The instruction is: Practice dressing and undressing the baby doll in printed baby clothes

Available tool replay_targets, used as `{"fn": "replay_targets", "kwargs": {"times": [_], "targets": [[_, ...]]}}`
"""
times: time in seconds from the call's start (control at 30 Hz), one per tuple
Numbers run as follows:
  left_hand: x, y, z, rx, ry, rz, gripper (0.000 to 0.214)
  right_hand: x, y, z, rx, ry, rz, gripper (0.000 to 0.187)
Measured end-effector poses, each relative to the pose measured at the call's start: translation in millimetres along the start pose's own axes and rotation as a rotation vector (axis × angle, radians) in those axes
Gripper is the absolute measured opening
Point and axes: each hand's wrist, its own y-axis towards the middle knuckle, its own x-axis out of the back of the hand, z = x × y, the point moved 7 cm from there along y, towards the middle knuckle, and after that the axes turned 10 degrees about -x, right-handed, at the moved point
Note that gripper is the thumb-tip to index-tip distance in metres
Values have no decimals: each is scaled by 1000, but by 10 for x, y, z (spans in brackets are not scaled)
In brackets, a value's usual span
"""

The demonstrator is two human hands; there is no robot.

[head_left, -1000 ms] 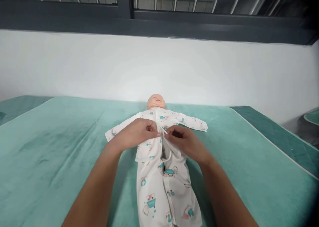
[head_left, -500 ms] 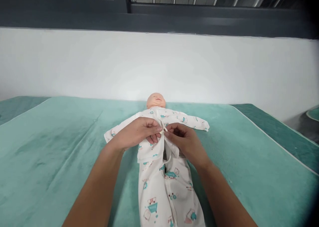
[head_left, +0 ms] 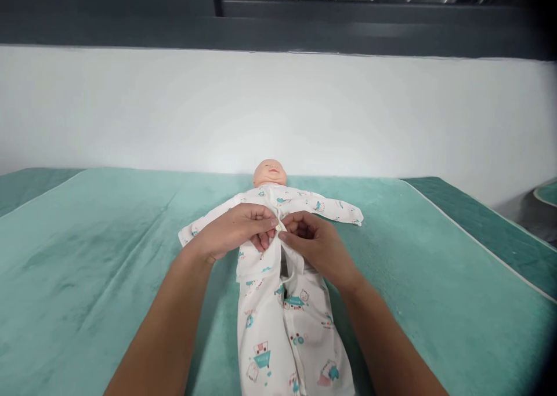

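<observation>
A baby doll (head_left: 270, 173) lies on its back, head away from me, in a white printed baby shirt (head_left: 261, 262) and matching pants (head_left: 265, 332). Both my hands meet over its chest at the shirt's front opening. My left hand (head_left: 248, 228) pinches one front edge beside a small cream button (head_left: 278, 227). On the other side, my right hand (head_left: 311, 236) pinches the facing edge, its fingertips close to the button. Whether the button sits in its hole I cannot tell. Below the hands the shirt front gapes.
The doll lies on a green padded cover (head_left: 130, 280) with pale piping. Behind it stands a white wall (head_left: 278, 112), under a dark window frame (head_left: 348, 31) with bars. A dark green side panel (head_left: 478, 228) runs along the right.
The button shows more plainly between my fingertips, and the right fingertips are closer to it. The whole view has shifted slightly.
</observation>
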Motion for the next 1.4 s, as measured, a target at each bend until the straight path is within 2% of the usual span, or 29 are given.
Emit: {"fn": "replay_targets", "kwargs": {"times": [0.17,0.4,0.57,0.77,0.83,0.9,0.97,1.03,1.1,1.17,1.2,1.27,1.33,1.4], "targets": [[-30,0,0,20,26,18,22,-43,-8,13,26,-60,-7,19],[-30,-27,-27,21,241,-25,24,-83,-42,43,88,-270,-80,14],[-27,-32,-3,32,121,42,20,-111,-45,30,83,-185,26,23],[0,3,29,-43,-57,153,22,-118,-79,63,88,-28,215,42],[5,3,46,-35,-41,143,24,-106,-79,79,86,32,271,37],[0,-30,76,-16,4,88,25,-35,-63,91,99,62,228,25],[-10,-123,133,-18,51,-26,24,80,-59,82,123,7,88,20],[-11,-304,238,-53,90,-205,23,189,-110,40,153,-132,-82,25],[-6,-575,398,-103,126,-414,21,261,-233,-44,184,-273,-221,29],[-33,-870,572,-154,168,-555,16,285,-406,-193,187,-329,-280,27],[-72,-993,642,-179,194,-567,13,286,-505,-288,173,-320,-285,25],[-179,-1180,726,-227,242,-512,11,279,-719,-488,121,-257,-270,19],[-297,-1313,745,-250,279,-427,11,274,-949,-654,68,-203,-264,21],[-401,-1436,732,-239,298,-394,15,265,-1180,-760,40,-202,-252,19]]}}
